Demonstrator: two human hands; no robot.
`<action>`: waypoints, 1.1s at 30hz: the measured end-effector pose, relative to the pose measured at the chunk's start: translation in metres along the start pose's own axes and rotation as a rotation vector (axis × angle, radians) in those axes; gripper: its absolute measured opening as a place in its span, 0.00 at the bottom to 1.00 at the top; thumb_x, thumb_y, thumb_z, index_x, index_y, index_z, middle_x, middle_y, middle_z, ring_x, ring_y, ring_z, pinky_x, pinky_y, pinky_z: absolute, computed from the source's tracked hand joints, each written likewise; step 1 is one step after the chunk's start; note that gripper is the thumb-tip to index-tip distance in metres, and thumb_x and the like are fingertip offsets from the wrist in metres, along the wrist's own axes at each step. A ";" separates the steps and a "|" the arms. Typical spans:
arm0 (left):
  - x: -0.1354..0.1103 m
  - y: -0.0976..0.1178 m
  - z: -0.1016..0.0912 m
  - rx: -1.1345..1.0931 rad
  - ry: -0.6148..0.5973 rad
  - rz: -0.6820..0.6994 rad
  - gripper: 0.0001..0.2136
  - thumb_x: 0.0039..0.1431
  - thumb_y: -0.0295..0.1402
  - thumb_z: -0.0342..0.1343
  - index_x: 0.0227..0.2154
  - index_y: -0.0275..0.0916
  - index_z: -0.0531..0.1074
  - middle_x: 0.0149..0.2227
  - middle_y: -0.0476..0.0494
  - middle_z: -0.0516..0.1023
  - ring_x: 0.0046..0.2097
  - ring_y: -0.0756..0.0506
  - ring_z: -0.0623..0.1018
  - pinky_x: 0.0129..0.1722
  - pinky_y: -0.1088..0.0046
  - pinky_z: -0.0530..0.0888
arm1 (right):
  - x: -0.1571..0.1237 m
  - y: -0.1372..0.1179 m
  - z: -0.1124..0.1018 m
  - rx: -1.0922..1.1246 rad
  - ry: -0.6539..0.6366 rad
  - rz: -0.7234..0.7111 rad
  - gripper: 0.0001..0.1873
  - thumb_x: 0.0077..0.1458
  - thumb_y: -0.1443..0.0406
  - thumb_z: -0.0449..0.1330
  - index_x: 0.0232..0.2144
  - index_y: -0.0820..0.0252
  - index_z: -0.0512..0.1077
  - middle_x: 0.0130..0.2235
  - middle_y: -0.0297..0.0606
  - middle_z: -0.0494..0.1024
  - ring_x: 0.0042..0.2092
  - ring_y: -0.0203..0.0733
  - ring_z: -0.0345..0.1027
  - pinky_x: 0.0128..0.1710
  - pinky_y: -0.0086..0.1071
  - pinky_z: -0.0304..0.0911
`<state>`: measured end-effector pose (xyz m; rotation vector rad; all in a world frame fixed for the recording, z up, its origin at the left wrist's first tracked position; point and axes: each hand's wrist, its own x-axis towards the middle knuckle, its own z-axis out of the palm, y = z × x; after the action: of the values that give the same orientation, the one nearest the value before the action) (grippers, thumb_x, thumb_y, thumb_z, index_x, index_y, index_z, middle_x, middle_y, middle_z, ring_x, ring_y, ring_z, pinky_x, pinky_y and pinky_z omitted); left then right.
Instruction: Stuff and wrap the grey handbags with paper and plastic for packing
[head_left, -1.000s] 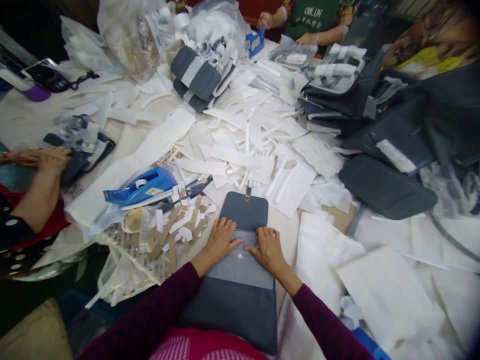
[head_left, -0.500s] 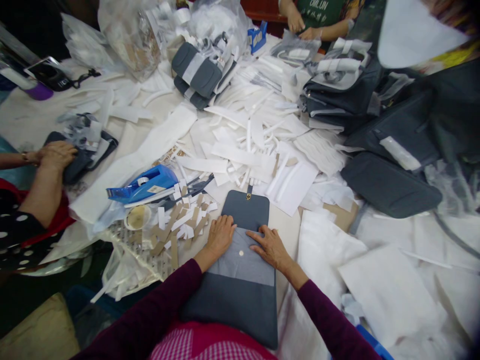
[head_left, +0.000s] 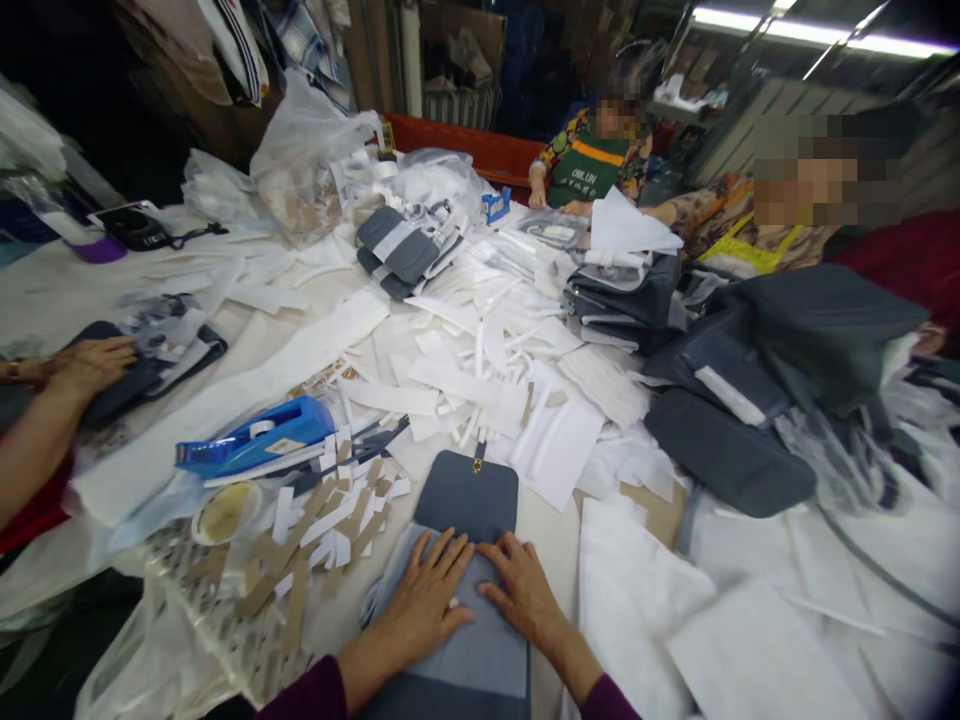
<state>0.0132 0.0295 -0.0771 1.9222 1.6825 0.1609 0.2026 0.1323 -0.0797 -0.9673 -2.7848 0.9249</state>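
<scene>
A dark grey bag with its flap laid open lies on the table in front of me, a small brass clasp at the flap's far tip. My left hand lies flat on the lighter grey lining, fingers stretched out. Beside it, my right hand presses flat on the same lining, fingers spread. Neither hand holds anything.
A blue tape dispenser and scattered tape strips lie to the left. White paper pieces cover the middle. Finished grey bags pile at the right. Another person's hand rests on a bag at far left; two people sit across the table.
The camera has tilted up, showing the far side of the table and people there. My hands have drawn closer together on the bag's lining.
</scene>
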 end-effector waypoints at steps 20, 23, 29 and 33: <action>0.000 -0.001 -0.017 -0.136 -0.136 -0.052 0.43 0.51 0.45 0.63 0.65 0.55 0.43 0.68 0.43 0.43 0.68 0.32 0.44 0.63 0.38 0.43 | 0.184 0.029 -0.049 -0.103 0.419 0.407 0.13 0.56 0.70 0.48 0.33 0.59 0.73 0.32 0.41 0.77 0.35 0.42 0.70 0.33 0.31 0.58; 0.000 0.000 -0.019 -0.145 -0.145 -0.065 0.42 0.51 0.45 0.63 0.65 0.55 0.44 0.68 0.43 0.43 0.68 0.32 0.43 0.63 0.38 0.42 | 0.194 0.010 -0.030 -0.195 0.315 0.355 0.18 0.55 0.74 0.48 0.43 0.55 0.71 0.34 0.38 0.77 0.33 0.42 0.70 0.31 0.31 0.56; -0.001 -0.002 -0.016 -0.139 -0.125 -0.042 0.42 0.51 0.48 0.61 0.65 0.54 0.43 0.68 0.42 0.43 0.68 0.32 0.43 0.62 0.38 0.42 | 0.202 -0.001 -0.023 -0.473 0.160 0.155 0.18 0.60 0.72 0.46 0.49 0.56 0.68 0.42 0.46 0.73 0.43 0.46 0.66 0.41 0.37 0.58; -0.001 -0.004 -0.012 -0.131 -0.117 -0.025 0.43 0.51 0.49 0.61 0.65 0.53 0.43 0.68 0.41 0.44 0.67 0.32 0.44 0.62 0.37 0.43 | 0.187 0.002 -0.042 -0.297 0.209 0.085 0.22 0.54 0.76 0.48 0.49 0.57 0.69 0.40 0.43 0.73 0.41 0.43 0.66 0.41 0.34 0.60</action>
<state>0.0042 0.0326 -0.0683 1.7784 1.5792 0.1431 0.0635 0.2639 -0.0733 -1.1518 -2.7647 0.3923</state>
